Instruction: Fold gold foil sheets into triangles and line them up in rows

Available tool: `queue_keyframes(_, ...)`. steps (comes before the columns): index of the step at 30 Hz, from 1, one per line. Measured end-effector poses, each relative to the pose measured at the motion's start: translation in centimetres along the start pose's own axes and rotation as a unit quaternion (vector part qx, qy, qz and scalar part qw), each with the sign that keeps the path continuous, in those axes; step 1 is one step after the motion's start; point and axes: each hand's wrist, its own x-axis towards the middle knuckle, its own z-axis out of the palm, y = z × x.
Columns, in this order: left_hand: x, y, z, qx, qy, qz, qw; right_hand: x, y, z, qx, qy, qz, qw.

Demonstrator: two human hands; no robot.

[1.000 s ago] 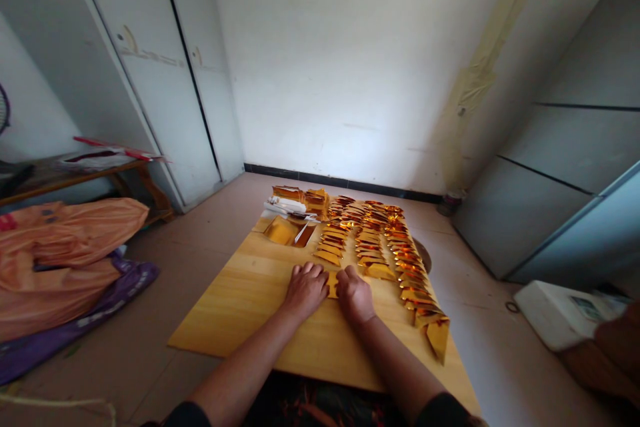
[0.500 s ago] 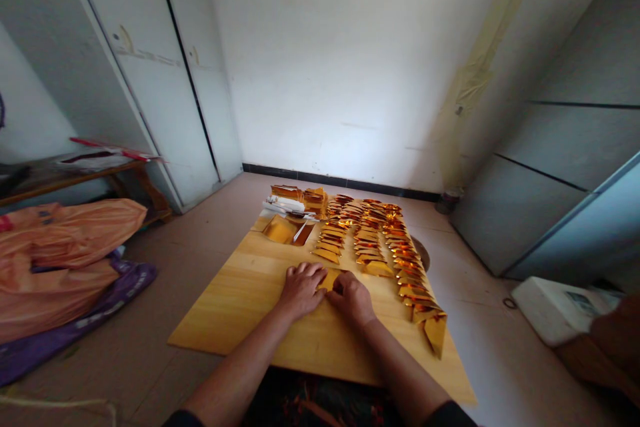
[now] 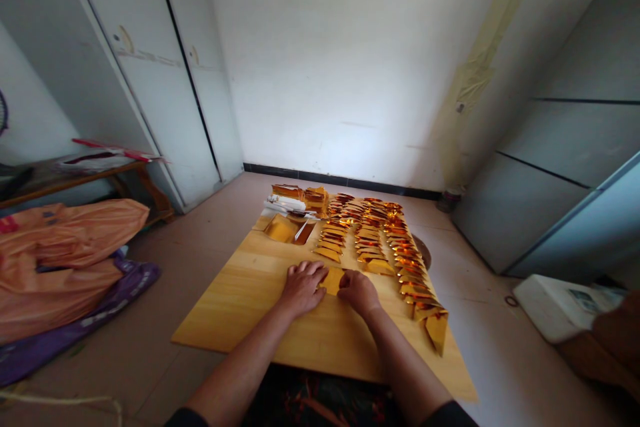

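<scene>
A small sheet of gold foil paper [image 3: 332,281] lies on the wooden board between my two hands. My left hand [image 3: 303,287] rests flat at its left side, fingers stretched out and the thumb side touching the sheet. At the sheet's right edge, my right hand [image 3: 359,291] has its fingers curled together in a pinch on the paper. Just beyond the hands stand rows of folded gold paper pieces [image 3: 370,240], overlapping one another. A flat stack of gold sheets [image 3: 281,229] lies at the back left of the board.
The wooden board [image 3: 235,307] sits low before me. White packets [image 3: 286,203] and bundled gold paper [image 3: 315,198] occupy its far left corner. An orange cloth and purple bag [image 3: 135,287] lie on the floor at left; a white box [image 3: 550,307] stands at right.
My right hand has shifted slightly to the right along the gold sheet, showing more of it between the hands. My left hand stays nearly in place. The view has moved slightly.
</scene>
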Motion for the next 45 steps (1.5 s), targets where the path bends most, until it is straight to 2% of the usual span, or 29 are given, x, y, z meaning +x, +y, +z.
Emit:
queue_keyframes(12, 0.4, -1.9, 0.1, -0.003, -0.045, 0.028, 0.999, 0.1, 2.4, -0.6, 0.031, 0.001, -0.060, 0.998)
queue_keyframes(15, 0.4, -1.8, 0.0, 0.001, -0.043, 0.028, 0.999, -0.4, 2.5, -0.8, 0.021, 0.021, -0.072, 0.997)
queue_keyframes(21, 0.0, -1.3, -0.6, -0.002, -0.041, 0.027, 0.999, -1.8, 2.1, -0.9, -0.019, -0.006, -0.125, 0.992)
queue_keyframes(28, -0.2, -1.1, -0.6, -0.025, -0.007, 0.029, 0.999, -1.8, 3.2, 0.7, -0.096, 0.045, -0.203, 0.973)
queue_keyframes(34, -0.1, -1.2, -0.2, -0.045, 0.023, 0.021, 0.999, -1.8, 2.9, 0.0, -0.087, 0.064, -0.246, 0.963)
queue_keyframes(37, 0.2, -1.4, -0.1, -0.068, 0.033, 0.011, 0.997, -1.3, 2.6, -0.4, -0.053, 0.057, -0.219, 0.973)
queue_keyframes(41, 0.9, -1.3, 0.0, -0.109, 0.064, -0.023, 0.992, -0.2, 2.1, -0.5, -0.010, 0.047, -0.118, 0.992)
queue_keyframes(45, 1.9, -0.8, 0.2, -0.102, 0.096, -0.068, 0.988, 0.6, 1.4, -0.4, -0.029, 0.063, -0.043, 0.997)
